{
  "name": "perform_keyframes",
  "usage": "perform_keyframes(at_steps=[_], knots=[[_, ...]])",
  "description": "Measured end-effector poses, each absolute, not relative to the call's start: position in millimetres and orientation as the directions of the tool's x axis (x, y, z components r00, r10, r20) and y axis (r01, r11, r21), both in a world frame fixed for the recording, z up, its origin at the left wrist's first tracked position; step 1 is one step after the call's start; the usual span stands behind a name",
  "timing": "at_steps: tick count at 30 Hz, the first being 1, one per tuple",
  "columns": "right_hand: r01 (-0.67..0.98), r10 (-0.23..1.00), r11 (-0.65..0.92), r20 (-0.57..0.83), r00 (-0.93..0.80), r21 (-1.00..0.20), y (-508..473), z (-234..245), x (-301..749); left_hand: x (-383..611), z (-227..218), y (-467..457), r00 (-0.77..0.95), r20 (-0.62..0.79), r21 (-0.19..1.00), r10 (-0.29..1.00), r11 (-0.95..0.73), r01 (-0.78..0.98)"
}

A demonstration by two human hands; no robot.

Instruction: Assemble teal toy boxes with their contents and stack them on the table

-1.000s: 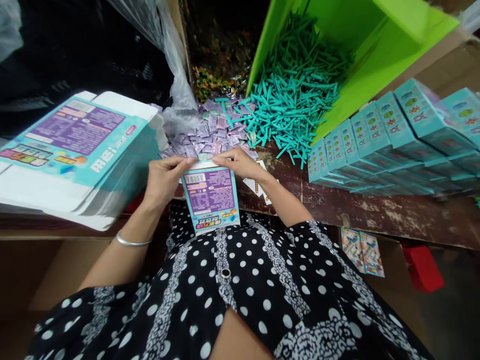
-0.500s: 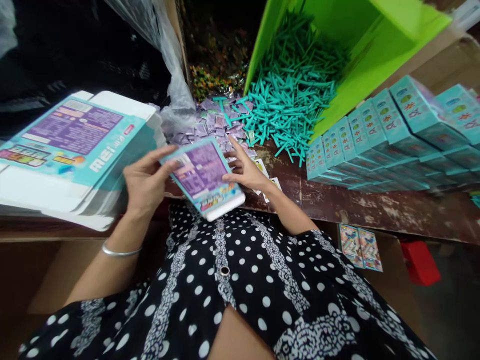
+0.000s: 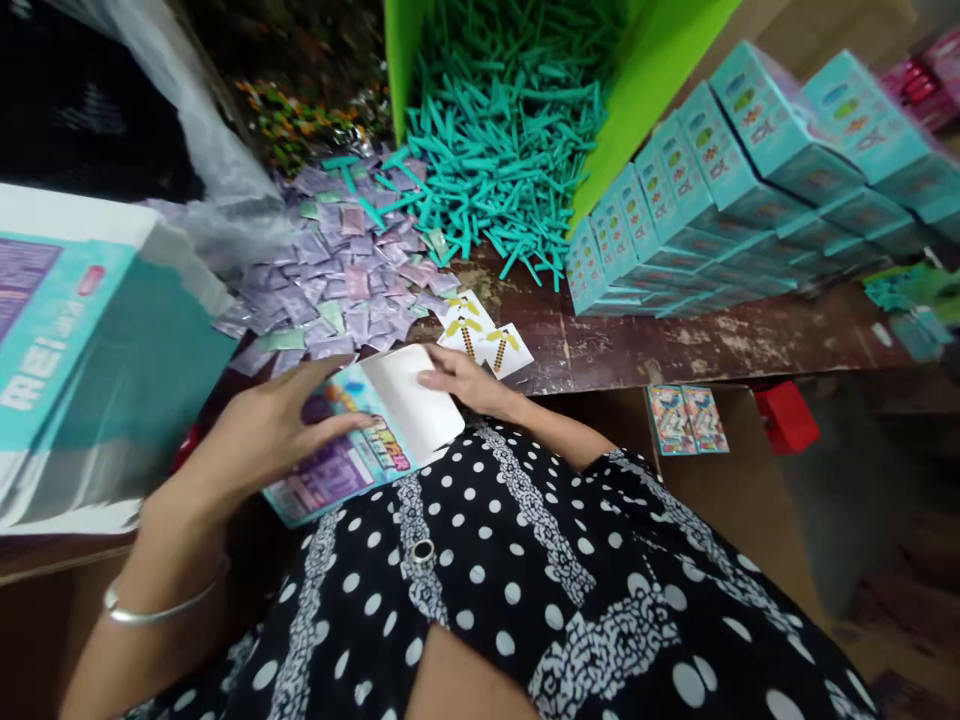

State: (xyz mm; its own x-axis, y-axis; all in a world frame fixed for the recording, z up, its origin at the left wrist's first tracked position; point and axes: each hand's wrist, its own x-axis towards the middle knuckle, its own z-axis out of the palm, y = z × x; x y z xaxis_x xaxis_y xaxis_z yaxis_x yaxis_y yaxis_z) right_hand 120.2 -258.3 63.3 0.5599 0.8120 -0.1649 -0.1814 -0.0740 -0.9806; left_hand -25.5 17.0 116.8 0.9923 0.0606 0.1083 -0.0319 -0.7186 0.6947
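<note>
A teal and purple printed carton (image 3: 352, 450) lies tilted before my body, its white end flap (image 3: 416, 400) turned up to the right. My left hand (image 3: 274, 425) grips the carton's left part, with the thumb across the printed face and the fingers behind its far edge. At the flap, my right hand (image 3: 469, 382) pinches the white card between thumb and fingers; some of those fingers are hidden behind it. Just beyond my right hand lie white cards with yellow pickaxe pictures (image 3: 501, 350).
A stack of flat cartons (image 3: 112, 350) stands at left. Purple sachets (image 3: 330, 265) and teal sticks (image 3: 502, 160) are heaped on the table, the sticks spilling from a green bin (image 3: 630, 120). Teal boxes (image 3: 667, 200) are stacked at right. Two small packs (image 3: 686, 420) lie below the table edge.
The carton has turned and come nearer my body, its white flap now swung out to the right. My right hand has moved from the printed face to that flap. The view has shifted right.
</note>
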Motion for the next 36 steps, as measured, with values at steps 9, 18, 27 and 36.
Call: perform_keyframes(at_steps=[9,18,27,36], knots=[[0.642,0.746,-0.655,-0.201,0.635,-0.400,-388.9,83.0,165.7,-24.8,118.3,32.0,0.905,-0.318,0.675,0.283,-0.603,0.425],[0.693,0.730,-0.666,-0.053,0.681,-0.277,-430.7,44.7,115.4,-20.4,92.9,33.2,0.894,-0.346,0.680,0.285,-0.581,0.448],[0.697,0.730,-0.680,-0.123,0.672,-0.228,-410.8,29.9,125.8,-18.0,98.1,25.1,0.901,-0.329,0.722,0.282,-0.541,0.432],[0.673,0.708,-0.679,-0.020,0.706,-0.294,-413.1,26.8,112.9,-18.2,88.0,29.8,0.897,-0.340,0.743,0.284,-0.503,0.441]])
